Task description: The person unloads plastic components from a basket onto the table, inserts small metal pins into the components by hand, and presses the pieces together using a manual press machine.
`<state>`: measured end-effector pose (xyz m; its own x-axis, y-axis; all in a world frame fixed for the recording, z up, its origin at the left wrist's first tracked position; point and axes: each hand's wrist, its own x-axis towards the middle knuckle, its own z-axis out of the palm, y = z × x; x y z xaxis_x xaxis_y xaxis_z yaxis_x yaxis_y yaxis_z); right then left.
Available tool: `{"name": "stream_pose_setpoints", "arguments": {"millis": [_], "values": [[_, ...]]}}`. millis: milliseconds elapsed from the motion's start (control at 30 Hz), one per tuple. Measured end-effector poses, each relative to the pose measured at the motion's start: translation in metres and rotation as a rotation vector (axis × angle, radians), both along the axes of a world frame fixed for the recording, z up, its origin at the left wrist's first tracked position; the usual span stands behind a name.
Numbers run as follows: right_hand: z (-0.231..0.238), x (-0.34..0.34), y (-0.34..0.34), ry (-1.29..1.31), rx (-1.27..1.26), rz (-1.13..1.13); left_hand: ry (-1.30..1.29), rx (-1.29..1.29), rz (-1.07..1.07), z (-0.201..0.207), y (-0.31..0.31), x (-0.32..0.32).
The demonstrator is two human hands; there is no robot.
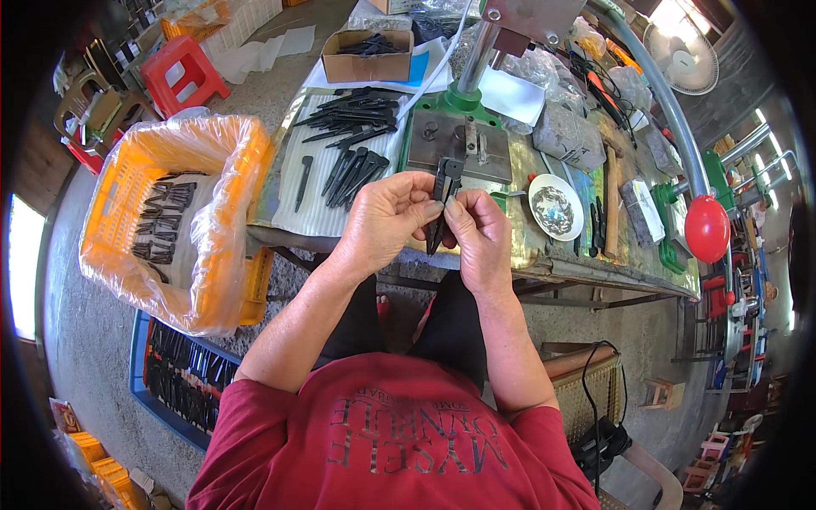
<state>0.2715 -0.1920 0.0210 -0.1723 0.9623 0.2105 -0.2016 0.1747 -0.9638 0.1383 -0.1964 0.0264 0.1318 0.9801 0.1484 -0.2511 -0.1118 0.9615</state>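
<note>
Between both hands, in front of the press, I hold a black tapered part (447, 177) upright, its wide forked end up and its narrow end down. My left hand (382, 217) pinches it from the left with thumb and fingertips. My right hand (483, 242) grips it from the other side, the thumb pressed against its middle. Just behind it is the metal base plate (501, 166) of a green hand press (463, 98). A pile of similar black parts (357, 110) lies to the left on white foam sheet (289, 208), with more (353, 177) nearer and one (303, 183) apart.
A cardboard box (367, 66) of black parts stands behind the pile. Left of the table is a plastic-lined yellow crate (110, 255). At right are a white bowl (576, 195) of small metal pieces, a hammer (612, 200) and the press's red-knobbed lever (707, 229).
</note>
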Motion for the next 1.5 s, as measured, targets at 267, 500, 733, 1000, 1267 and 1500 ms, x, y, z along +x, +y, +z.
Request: {"name": "stream_pose_setpoints", "arguments": {"millis": [267,500,733,1000,1267,1500], "values": [[-0.002,-0.002,-0.001,-0.005,-0.011,0.006,0.003,-0.001,0.020,-0.002,-0.002,-0.001],[-0.003,-0.002,-0.001,-0.013,-0.002,0.013,-0.030,-0.028,0.002,0.002,-0.004,-0.001],[-0.004,-0.002,-0.001,-0.011,-0.001,0.014,-0.015,-0.038,0.021,-0.002,-0.003,-0.001],[-0.004,-0.005,-0.006,-0.012,-0.052,0.016,-0.029,-0.045,0.037,-0.006,-0.004,-0.010],[-0.013,0.011,-0.011,0.034,-0.134,-0.006,0.685,0.045,0.618,-0.035,0.023,-0.110],[-0.021,0.006,-0.013,0.077,-0.168,0.053,1.057,-0.042,0.620,-0.049,0.038,-0.144]]}}
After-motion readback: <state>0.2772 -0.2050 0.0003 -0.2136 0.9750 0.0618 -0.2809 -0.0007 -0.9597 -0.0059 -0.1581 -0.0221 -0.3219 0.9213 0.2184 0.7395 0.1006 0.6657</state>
